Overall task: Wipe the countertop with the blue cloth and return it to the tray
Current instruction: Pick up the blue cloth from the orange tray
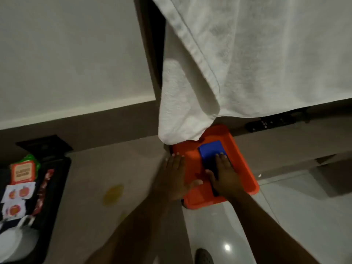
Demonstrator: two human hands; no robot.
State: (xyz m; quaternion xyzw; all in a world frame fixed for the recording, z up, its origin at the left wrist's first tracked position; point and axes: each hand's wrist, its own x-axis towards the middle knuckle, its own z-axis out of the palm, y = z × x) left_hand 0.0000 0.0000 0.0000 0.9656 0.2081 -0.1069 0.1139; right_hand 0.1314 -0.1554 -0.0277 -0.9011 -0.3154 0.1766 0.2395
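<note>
A folded blue cloth lies on an orange tray at the right end of the brown countertop. My right hand rests flat on the near part of the cloth, fingers spread. Beside it, my left hand lies flat over the tray's left rim, fingers apart and thumb inside the tray. A yellowish stain marks the countertop left of the tray.
A white towel hangs from above and touches the tray's far edge. A black tray with sachets and a white cup stands at the left. A black remote lies behind the orange tray. Glossy floor shows below right.
</note>
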